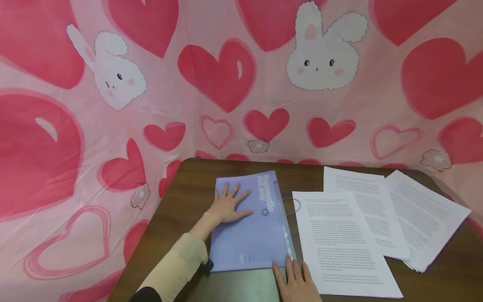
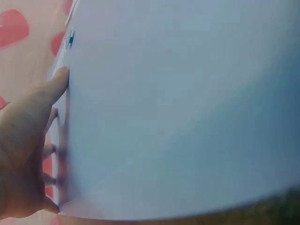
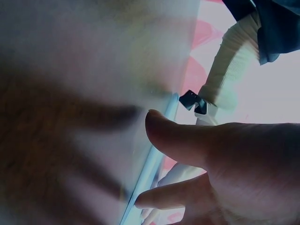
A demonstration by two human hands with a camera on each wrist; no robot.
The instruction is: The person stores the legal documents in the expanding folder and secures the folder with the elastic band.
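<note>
A translucent purple document folder (image 1: 247, 239) lies on the table, marked with white lettering and a round button (image 1: 265, 212). On its upper left part my left hand (image 1: 226, 207) rests flat, fingers spread wide. My right hand (image 1: 297, 283) is at the folder's lower right corner, its fingers extended toward the near edge and touching there. The left wrist view shows the left thumb (image 2: 58, 84) over the folder's broad pale surface. In the right wrist view, the right thumb (image 3: 171, 136) is near the folder's blue edge (image 3: 150, 168).
Several printed sheets (image 1: 339, 251) lie in overlapping stacks right of the folder. A thin cord loop (image 1: 294, 200) sticks out from the folder's right side toward them. The brown table (image 1: 181, 188) backs onto a pink heart-and-rabbit cloth (image 1: 271, 96). A glossy patch (image 1: 241, 287) lies below the folder.
</note>
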